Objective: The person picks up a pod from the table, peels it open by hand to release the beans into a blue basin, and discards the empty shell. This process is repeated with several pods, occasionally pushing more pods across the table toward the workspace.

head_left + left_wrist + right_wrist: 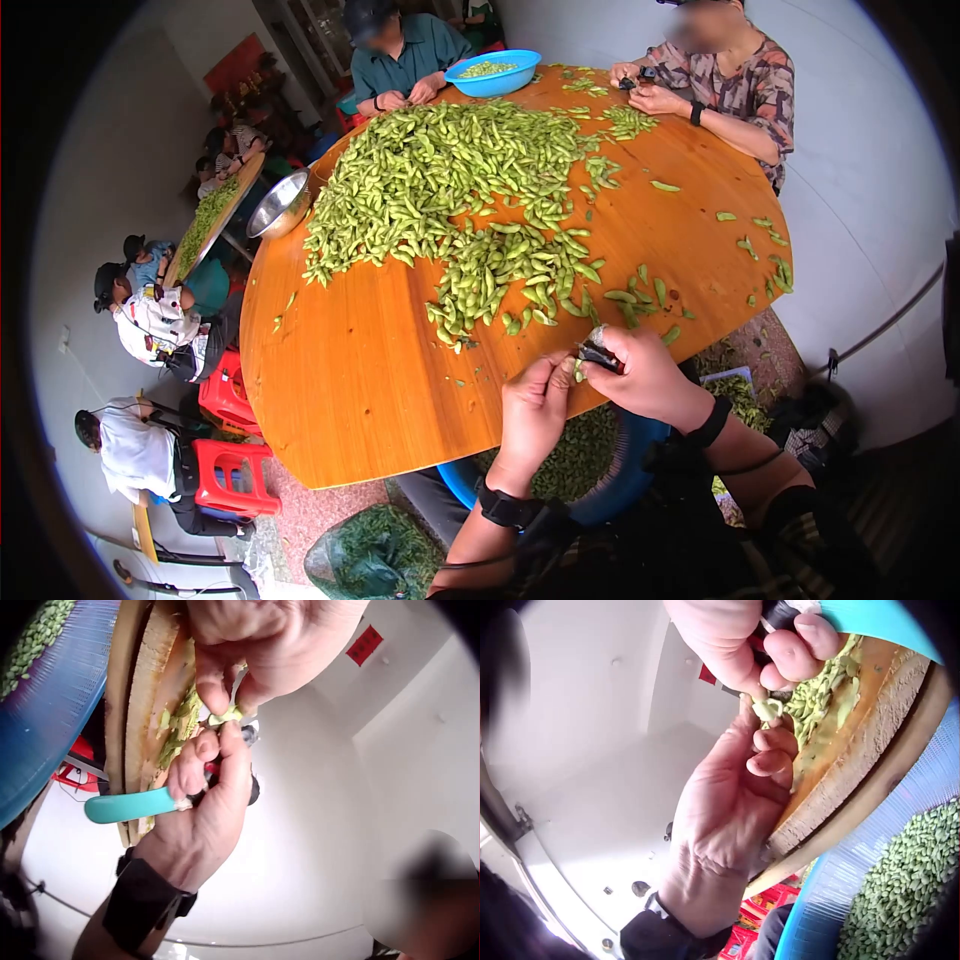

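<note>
While the left hand (533,415) is pinching a pod (767,710) near the edge of the worktop (345,400), the right hand (655,380) is gripping a small tool (131,805) (teal-handled) close beside it; the blue basin (640,450) is sitting below, presumably for catching beans (904,881).

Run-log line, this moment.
left hand: pinches pod; right hand: grips turquoise-handled tool; pod pile: on table; blue basin: holds beans

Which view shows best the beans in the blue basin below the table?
The right wrist view, where the beans cover a broad area, clearly. The left wrist view shows a corner patch; in the head view, the table and left hand partly hide them.
</note>
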`<state>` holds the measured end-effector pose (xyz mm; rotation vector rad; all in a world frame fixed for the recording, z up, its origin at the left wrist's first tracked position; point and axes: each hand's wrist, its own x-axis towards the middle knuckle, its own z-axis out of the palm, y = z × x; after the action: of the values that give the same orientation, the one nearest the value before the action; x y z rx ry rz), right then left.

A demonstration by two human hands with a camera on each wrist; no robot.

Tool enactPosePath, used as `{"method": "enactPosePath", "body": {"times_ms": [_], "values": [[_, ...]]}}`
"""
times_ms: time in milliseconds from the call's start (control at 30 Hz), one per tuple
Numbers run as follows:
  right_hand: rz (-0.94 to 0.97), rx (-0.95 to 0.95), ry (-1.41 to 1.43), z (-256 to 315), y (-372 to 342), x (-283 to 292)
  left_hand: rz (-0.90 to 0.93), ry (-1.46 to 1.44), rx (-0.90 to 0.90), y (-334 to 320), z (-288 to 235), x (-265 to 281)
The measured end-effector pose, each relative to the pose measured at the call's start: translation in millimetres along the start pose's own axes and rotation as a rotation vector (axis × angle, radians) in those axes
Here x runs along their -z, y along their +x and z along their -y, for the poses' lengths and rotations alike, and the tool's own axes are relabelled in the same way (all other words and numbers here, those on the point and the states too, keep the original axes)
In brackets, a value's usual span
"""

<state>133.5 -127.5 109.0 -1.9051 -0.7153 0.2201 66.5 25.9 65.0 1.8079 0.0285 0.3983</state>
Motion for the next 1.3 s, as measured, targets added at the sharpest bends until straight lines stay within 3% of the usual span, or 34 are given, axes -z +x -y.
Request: {"method": "enactPosePath", "body": {"times_ms": [33, 133, 267, 333, 367, 433, 567, 633, 800, 867, 1133, 1300], "values": [[-0.001, 0.002, -0.047, -0.2, -0.6, 0.1, -0.021, 0.113, -0.198, 1.1, -2.9, -0.6], [-0.025, 0.054, -0.052, -0.1, -2.4, -0.9, 0.026, 0.233, -0.325, 3.2, -4.7, -0.2], [0.003, 0.071, -0.016, -6.4, 1.6, -7.3, 0.089, 0.177, -0.315, 6.5, 2.1, 5.1], [0.067, 0.079, 0.209, -11.9, 3.2, -10.9, 0.233, -0.185, 0.158, 3.2, -9.3, 11.6], [0.069, 0.078, 0.21, -10.2, 3.3, -9.7, 0.232, -0.185, 0.16, 2.9, -8.7, 14.7], [0.201, -0.194, 0.438, 6.0, 6.5, -2.2, 0.269, -0.463, 0.344, 3.4, -8.0, 19.4], [0.316, -0.345, 0.632, 11.5, 10.2, 3.6, 0.185, -0.638, 0.38, 7.4, -16.7, 19.7], [0.196, -0.251, 0.485, 8.1, 10.4, 3.9, 0.183, -0.717, 0.348, 9.9, -14.7, 19.9], [0.111, -0.096, 0.168, -5.5, 9.8, 8.7, 0.189, -0.76, 0.361, 11.4, -13.9, 21.0], [-0.033, 0.17, -0.141, 2.8, 7.3, 2.2, 0.189, -0.754, 0.357, 10.9, -14.1, 20.5], [-0.062, 0.405, -0.312, 5.4, 3.7, -9.5, 0.217, -0.596, 0.374, 9.9, -16.9, 17.1], [-0.024, 0.394, -0.374, 2.1, 1.8, -6.7, 0.204, -0.536, 0.389, 9.5, -24.0, 9.8]]}}
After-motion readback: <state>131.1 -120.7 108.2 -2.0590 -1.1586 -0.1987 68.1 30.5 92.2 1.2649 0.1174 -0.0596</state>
